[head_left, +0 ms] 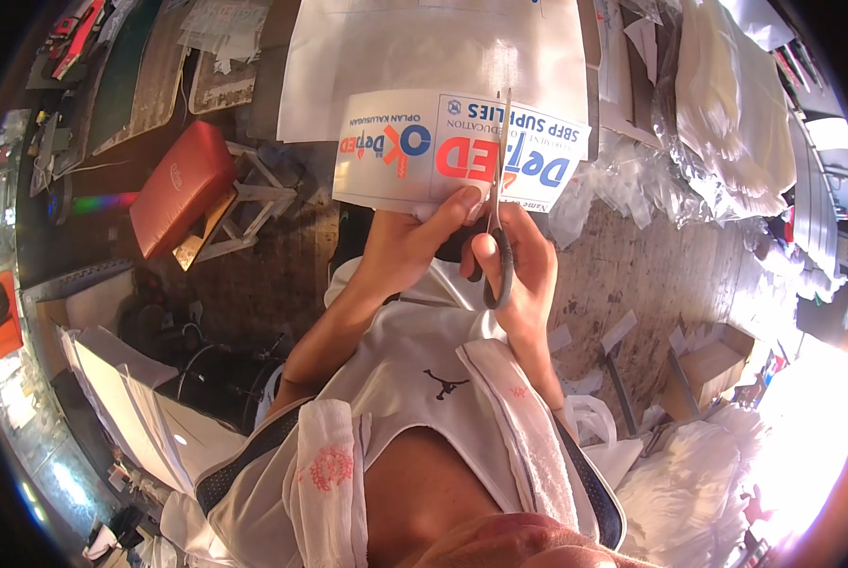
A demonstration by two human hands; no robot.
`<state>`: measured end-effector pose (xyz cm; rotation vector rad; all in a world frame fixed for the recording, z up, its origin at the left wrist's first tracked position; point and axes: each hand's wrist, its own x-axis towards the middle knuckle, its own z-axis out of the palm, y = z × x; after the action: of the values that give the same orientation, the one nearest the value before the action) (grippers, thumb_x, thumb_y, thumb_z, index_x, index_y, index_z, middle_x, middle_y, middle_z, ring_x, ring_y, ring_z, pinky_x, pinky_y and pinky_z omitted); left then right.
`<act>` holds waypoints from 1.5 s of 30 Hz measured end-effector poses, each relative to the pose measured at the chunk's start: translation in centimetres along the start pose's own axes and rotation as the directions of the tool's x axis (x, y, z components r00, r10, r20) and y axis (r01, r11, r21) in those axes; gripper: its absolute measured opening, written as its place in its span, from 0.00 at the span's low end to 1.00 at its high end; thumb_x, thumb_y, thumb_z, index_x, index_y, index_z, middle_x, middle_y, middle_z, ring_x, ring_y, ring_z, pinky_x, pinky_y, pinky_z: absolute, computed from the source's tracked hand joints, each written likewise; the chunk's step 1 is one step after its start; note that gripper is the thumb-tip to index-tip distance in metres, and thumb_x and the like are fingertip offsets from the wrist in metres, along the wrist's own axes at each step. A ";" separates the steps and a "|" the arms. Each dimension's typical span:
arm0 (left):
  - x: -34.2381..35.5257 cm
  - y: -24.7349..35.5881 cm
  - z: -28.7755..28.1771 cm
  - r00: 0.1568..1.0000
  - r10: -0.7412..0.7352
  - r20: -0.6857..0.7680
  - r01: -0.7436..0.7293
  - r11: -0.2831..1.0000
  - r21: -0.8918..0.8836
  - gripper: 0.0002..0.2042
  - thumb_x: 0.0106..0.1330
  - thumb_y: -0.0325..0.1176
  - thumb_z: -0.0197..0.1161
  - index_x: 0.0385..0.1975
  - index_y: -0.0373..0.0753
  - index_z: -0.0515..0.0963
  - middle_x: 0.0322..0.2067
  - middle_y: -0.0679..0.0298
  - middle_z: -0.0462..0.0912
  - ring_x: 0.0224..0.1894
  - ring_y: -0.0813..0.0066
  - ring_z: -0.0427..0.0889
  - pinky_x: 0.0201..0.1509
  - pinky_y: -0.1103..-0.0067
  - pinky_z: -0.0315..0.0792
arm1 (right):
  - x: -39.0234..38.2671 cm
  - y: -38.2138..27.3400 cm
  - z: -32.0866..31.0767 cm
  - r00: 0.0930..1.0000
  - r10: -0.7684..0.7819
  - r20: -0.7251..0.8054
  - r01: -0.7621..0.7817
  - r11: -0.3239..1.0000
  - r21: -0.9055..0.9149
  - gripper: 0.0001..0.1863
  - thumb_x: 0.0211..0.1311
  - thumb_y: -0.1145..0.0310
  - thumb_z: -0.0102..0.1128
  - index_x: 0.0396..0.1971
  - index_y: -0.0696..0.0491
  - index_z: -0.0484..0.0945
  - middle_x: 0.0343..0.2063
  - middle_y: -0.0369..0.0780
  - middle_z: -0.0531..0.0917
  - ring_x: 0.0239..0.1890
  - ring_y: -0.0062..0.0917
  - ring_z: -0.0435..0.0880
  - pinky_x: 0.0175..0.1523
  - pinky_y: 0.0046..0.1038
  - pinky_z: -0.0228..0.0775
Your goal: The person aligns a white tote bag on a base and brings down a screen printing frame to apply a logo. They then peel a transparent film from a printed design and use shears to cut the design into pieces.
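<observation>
A white printed sheet [376, 180] with blue and red lettering is held up in front of me. My left hand [414, 241] grips its near edge, thumb on top and the other fingers underneath. In my right hand [528, 260] is a pair of scissors [505, 275] with dark handles, my thumb and fingers at the loops. Their blades point away from me and lie across the right part of the sheet. Whether the blades have cut into it I cannot tell. Beyond, a large white sheet [424, 47] lies on the work table, partly under the printed one.
To the left stands a stool with a red padded seat [182, 189]. Crumpled clear plastic [623, 189] hangs at the right, below a pile of whitish sheets [731, 114]. A cardboard box [713, 364] and white plastic bags [698, 473] are at the lower right.
</observation>
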<state>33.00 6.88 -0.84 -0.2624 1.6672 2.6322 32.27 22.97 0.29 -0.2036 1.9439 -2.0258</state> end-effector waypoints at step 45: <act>2.5 5.4 -2.6 0.971 0.221 0.092 -0.239 0.886 0.397 0.11 0.73 0.31 0.70 0.47 0.29 0.84 0.37 0.66 0.88 0.38 0.85 0.83 0.41 0.80 0.78 | 0.0 -1.5 -3.0 0.975 -0.043 0.219 0.090 0.974 -0.208 0.23 0.61 0.59 0.79 0.51 0.57 0.86 0.22 0.33 0.80 0.25 0.18 0.74 0.36 0.24 0.69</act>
<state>30.32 2.03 2.59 0.0051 2.2982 2.3238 31.10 25.81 1.59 -0.5231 2.0403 -1.7446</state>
